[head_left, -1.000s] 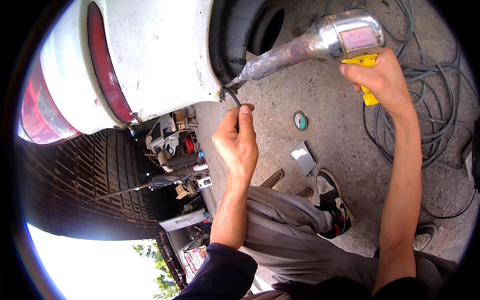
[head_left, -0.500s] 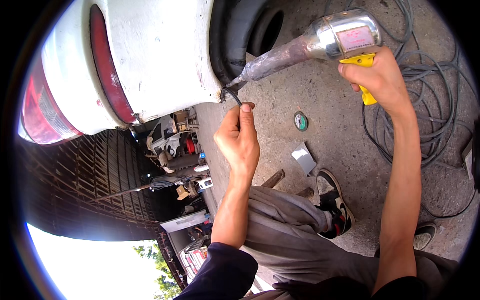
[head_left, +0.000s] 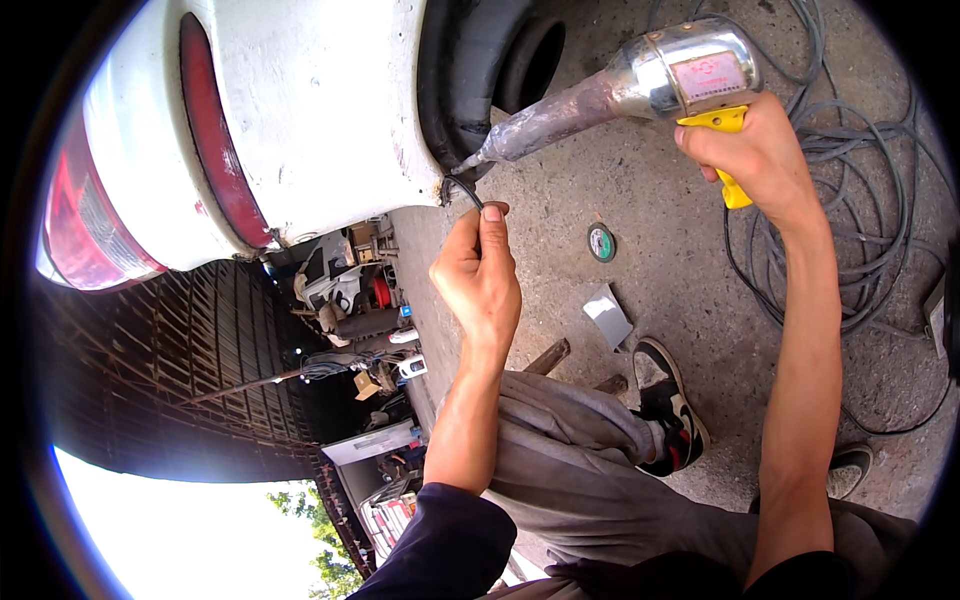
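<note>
My right hand (head_left: pixel 755 155) is closed round the yellow handle of a hot-air gun (head_left: pixel 575 112) with a silver body and a long stained barrel. Its narrow nozzle reaches to the lower corner of a white car bumper (head_left: pixel 320 110), beside the dark wheel arch. Between thumb and fingers, my left hand (head_left: pixel 480 270) pinches a thin black rod (head_left: pixel 463 187). The rod bends up from my fingertips to that same corner, its far end close to the nozzle tip. Whether nozzle and rod touch is too small to tell.
Grey cable (head_left: pixel 870 230) lies in loops on the concrete at the right. A round green-and-black disc (head_left: pixel 601 242) and a grey sheet (head_left: pixel 607 317) lie on the floor near my shoe (head_left: pixel 668 405). A red strip (head_left: pixel 222 130) crosses the bumper. Clutter stands under the roof at left.
Almost nothing differs. My right hand and the hot-air gun have shifted very slightly left; my left hand keeps its pinch on the rod.
</note>
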